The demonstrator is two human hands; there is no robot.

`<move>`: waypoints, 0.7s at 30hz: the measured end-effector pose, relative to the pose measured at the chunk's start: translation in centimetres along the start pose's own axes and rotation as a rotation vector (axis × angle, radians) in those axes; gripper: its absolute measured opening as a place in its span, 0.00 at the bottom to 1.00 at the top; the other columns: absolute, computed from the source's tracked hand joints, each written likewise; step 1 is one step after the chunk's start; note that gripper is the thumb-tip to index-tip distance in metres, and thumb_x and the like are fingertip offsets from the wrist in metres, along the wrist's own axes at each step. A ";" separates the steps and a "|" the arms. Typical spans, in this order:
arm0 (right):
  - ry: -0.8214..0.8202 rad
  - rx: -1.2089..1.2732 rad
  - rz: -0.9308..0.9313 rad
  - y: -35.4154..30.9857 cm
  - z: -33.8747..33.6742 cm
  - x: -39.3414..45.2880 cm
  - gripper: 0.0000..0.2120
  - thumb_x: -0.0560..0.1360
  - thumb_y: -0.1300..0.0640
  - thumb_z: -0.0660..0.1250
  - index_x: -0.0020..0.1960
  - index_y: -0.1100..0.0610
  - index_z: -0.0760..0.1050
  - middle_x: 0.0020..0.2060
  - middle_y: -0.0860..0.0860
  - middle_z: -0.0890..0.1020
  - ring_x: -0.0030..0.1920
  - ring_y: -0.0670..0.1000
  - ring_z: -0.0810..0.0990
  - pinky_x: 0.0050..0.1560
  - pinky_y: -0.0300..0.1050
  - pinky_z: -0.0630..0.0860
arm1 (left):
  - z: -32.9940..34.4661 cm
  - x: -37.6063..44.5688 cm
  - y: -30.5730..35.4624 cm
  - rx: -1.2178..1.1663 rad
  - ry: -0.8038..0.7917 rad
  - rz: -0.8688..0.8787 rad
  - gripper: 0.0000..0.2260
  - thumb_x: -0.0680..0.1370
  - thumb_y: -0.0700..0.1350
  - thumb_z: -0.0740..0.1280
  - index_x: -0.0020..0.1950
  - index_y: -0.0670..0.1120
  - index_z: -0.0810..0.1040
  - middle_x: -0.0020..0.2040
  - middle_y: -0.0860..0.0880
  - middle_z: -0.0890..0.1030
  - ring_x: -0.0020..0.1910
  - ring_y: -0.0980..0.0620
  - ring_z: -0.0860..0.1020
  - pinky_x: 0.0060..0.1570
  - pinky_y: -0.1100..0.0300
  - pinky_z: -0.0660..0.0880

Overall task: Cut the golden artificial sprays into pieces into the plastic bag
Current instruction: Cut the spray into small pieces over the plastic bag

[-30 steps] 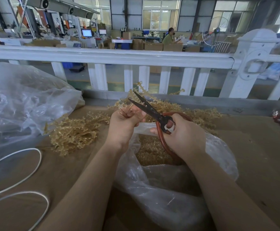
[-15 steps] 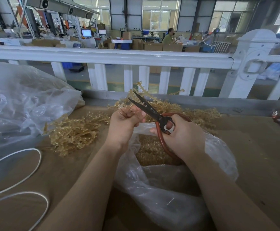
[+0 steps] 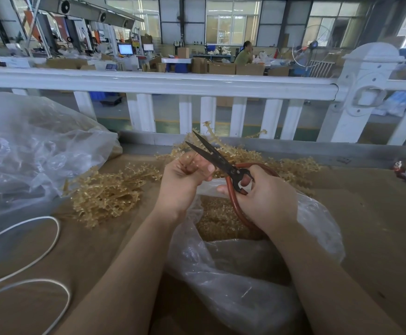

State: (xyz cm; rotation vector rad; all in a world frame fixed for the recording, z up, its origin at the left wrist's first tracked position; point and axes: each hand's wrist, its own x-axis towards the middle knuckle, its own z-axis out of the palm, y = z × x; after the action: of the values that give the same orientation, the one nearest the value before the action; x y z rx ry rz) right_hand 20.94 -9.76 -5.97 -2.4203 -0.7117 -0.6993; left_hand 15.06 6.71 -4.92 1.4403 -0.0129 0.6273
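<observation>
Brown desk (image 3: 366, 226) stops at a white fence (image 3: 163, 83), golden sprays (image 3: 105, 194) piled beside the plastic bag (image 3: 240, 281), left hand (image 3: 182, 182) pinching a sprig, right hand (image 3: 267, 197) gripping open scissors (image 3: 216, 158).

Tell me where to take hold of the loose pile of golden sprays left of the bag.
Pinch one stem at the near right edge of the golden sprays, coming from above. The branches are tangled, so a single outlying stem should lift free more easily than the middle.

A white railing (image 3: 158, 79) crosses in front of a factory hall with large daylit windows (image 3: 233, 19) (grid-paned), cardboard boxes (image 3: 222, 68), lit monitors (image 3: 125, 48) and a seated person (image 3: 244, 54).
</observation>
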 end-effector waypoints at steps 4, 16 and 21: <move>-0.015 -0.018 0.018 0.0 0.1 0.1 0.37 0.64 0.18 0.50 0.47 0.48 0.74 0.32 0.41 0.76 0.31 0.44 0.75 0.29 0.38 0.71 | -0.1 0.2 -0.2 -0.014 -0.005 0.017 0.03 0.75 0.32 0.70 0.46 0.32 0.78 0.35 0.45 0.79 0.35 0.56 0.78 0.43 0.68 0.75; 0.003 0.003 0.023 0.3 0.2 0.1 0.35 0.66 0.19 0.54 0.47 0.50 0.76 0.34 0.42 0.79 0.34 0.46 0.79 0.35 0.46 0.80 | -0.5 0.1 0.6 -0.191 -0.052 -0.145 0.11 0.76 0.49 0.70 0.52 0.42 0.81 0.43 0.50 0.83 0.43 0.55 0.78 0.49 0.60 0.72; 0.010 0.032 0.000 0.4 0.2 0.1 0.33 0.67 0.20 0.56 0.44 0.50 0.75 0.31 0.41 0.76 0.30 0.41 0.73 0.30 0.37 0.75 | -0.7 0.0 0.5 -0.216 -0.089 -0.139 0.05 0.74 0.48 0.70 0.45 0.47 0.82 0.40 0.51 0.81 0.39 0.57 0.77 0.45 0.64 0.72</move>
State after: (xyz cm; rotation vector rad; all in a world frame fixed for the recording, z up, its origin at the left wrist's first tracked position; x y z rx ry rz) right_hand 21.28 -9.88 -6.23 -2.3862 -0.7139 -0.6953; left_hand 14.59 7.37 -4.60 1.2472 -0.0482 0.4336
